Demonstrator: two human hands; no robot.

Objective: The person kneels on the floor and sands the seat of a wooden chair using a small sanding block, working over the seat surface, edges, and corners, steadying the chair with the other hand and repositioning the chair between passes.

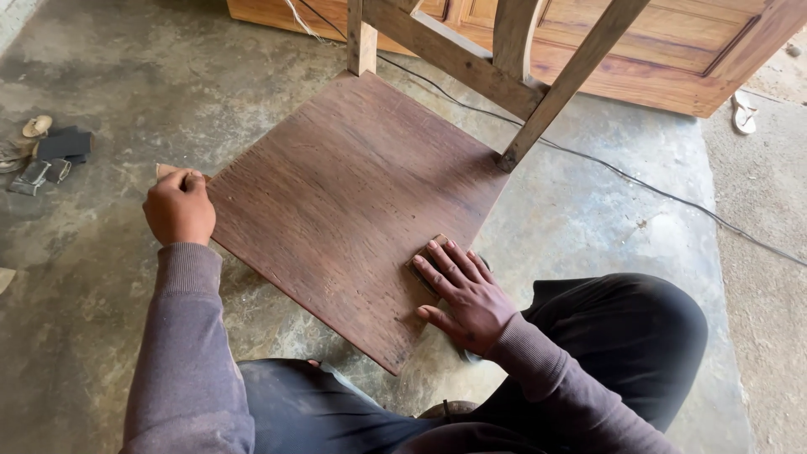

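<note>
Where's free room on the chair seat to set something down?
Bare: seat middle and rear, between left hand at the left corner and the back frame. Crowded: front-right edge, where right hand presses a sanding block.

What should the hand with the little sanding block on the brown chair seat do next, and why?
Probably slide the sanding block forward along the seat. The right hand presses it flat near the seat's right edge, the left hand grips the far corner to steady it, and most of the wood lies ahead of the block.

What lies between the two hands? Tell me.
Bare brown wood of the chair seat, between the left hand and right hand, in the head view.
</note>
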